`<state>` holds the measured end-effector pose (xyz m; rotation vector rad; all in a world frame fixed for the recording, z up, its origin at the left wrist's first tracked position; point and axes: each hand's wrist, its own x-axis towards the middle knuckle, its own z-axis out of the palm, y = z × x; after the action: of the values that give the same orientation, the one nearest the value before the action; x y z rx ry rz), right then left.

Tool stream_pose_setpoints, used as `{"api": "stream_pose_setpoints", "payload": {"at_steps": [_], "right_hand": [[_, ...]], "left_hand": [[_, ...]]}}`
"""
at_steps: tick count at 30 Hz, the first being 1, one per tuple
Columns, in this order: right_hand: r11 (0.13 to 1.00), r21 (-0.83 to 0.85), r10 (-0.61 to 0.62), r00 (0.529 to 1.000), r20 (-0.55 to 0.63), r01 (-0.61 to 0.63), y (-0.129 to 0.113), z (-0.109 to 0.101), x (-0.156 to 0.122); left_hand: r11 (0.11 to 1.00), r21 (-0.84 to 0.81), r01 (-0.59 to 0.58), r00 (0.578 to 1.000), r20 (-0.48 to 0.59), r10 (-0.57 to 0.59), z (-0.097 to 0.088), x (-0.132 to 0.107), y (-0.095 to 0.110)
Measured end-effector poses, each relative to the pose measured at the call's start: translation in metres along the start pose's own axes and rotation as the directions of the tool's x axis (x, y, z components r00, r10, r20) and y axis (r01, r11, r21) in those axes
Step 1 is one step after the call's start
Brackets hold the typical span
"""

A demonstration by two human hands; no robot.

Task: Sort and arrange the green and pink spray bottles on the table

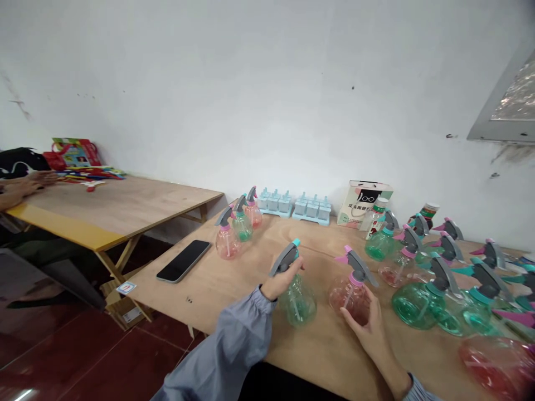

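My left hand (281,281) is wrapped round the neck of a green spray bottle (297,301) with a grey head and teal trigger, standing on the wooden table (234,278). My right hand (368,326) cups the near side of a pink spray bottle (351,295) with a grey head and pink trigger, just right of the green one. Both bottles stand upright near the table's front edge.
Three spray bottles (238,225) stand at the left, a black phone (184,260) beside them. Several more green and pink bottles (438,278) crowd the right. Blue moulds (292,206) and a small carton (363,203) line the wall. Another person's hand (25,186) rests on a second table (108,206).
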<state>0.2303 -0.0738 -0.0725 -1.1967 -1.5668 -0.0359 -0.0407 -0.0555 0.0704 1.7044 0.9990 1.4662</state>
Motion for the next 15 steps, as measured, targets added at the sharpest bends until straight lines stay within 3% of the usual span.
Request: {"api": "stream_pose_setpoints", "payload": {"at_steps": [3, 8, 12, 15], "right_hand": [[1.0, -0.005, -0.014, 1.0, -0.005, 0.014, 0.0016, 0.0002, 0.0], [1.0, -0.004, 0.012, 1.0, 0.002, -0.012, 0.003, 0.0005, 0.0], [1.0, 0.01, 0.007, 1.0, -0.002, -0.007, 0.003, 0.0005, 0.0], [1.0, 0.006, 0.008, 1.0, 0.01, -0.008, 0.0024, 0.0, 0.0003]], "left_hand": [[0.999, -0.044, -0.015, 0.997, 0.078, 0.018, -0.0014, 0.0003, 0.0006], [1.0, 0.009, 0.012, 1.0, -0.026, -0.012, -0.0019, 0.0012, 0.0001], [0.999, -0.018, -0.033, 0.998, 0.045, 0.034, -0.0023, 0.0015, 0.002], [0.998, 0.021, -0.056, 0.998, 0.01, 0.055, -0.003, 0.0009, 0.0035]]}}
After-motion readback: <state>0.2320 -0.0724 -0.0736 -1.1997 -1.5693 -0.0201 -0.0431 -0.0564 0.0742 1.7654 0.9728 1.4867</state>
